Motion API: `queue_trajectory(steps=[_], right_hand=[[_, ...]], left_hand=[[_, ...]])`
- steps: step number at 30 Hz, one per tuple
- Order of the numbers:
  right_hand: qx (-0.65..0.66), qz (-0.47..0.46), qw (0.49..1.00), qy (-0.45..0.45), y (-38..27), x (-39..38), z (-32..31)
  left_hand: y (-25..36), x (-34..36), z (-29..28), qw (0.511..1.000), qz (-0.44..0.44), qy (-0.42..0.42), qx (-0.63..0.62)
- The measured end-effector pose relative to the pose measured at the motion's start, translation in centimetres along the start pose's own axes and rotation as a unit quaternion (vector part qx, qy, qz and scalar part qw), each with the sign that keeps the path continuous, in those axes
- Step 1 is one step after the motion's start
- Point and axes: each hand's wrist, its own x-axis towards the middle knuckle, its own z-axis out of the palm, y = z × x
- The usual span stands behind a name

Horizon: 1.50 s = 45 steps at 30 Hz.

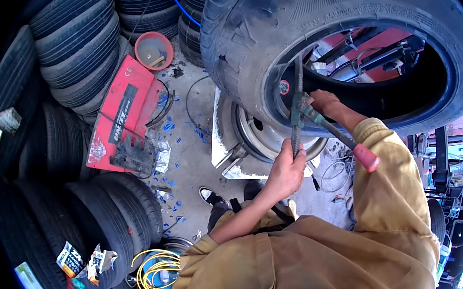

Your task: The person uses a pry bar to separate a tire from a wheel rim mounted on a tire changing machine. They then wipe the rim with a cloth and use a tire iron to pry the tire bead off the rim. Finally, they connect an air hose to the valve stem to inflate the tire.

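Observation:
A large black tire (246,65) stands tilted at the upper right, its open middle facing me. A hand tire spreader (298,108) sits across its near bead, with a notched metal bar, a worn green body and a red-gripped lever. My left hand (288,173) is closed around the lower end of the notched bar. Beside the green body, my right hand (325,102) is closed against the tool at the tire's opening; its fingers are partly hidden. The red grip (366,157) points down toward my right sleeve, with no hand on it.
Below the tire, a pale metal wheel rim (253,137) rests on a white-edged stand (219,140). Stacks of tires (79,42) line the left. A red machine panel (127,99), a red bucket (154,50), a coiled yellow hose (148,276) and blue scraps lie about the floor.

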Motion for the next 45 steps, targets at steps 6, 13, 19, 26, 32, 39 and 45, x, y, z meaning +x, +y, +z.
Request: queue_trajectory(steps=[6, 13, 19, 26, 32, 39, 45], right_hand=[[0.056, -0.237, 0.965, 0.098, -2.4, -1.1, -1.8], [0.287, -0.428, 0.845, 0.143, -1.7, -1.8, 0.1], [-0.075, -0.077, 0.994, 0.031, 3.5, -0.2, 2.1], [0.051, -0.283, 0.958, 0.02, -2.1, -1.1, -3.0], [-0.047, -0.226, 0.972, 0.032, -1.2, -1.2, -1.8], [-0.135, -0.094, 0.985, -0.051, 0.4, -0.6, -0.8], [0.15, -0.368, 0.912, 0.103, -0.5, 0.1, -1.4]], left_hand=[[0.0, -0.2, -0.6, 1.0, 0.0, 0.016, 0.009], [0.5, -0.2, -0.5, 1.0, -0.007, 0.009, 0.027], [-0.2, 0.3, 0.2, 0.998, -0.011, -0.011, 0.056], [0.0, 0.3, -0.3, 0.997, 0.006, 0.018, 0.074], [0.0, 0.4, -0.5, 0.998, -0.002, 0.005, 0.066], [0.9, -0.1, -0.2, 0.999, -0.021, -0.002, 0.044], [0.4, 0.3, -0.1, 0.998, -0.007, -0.007, 0.069]])
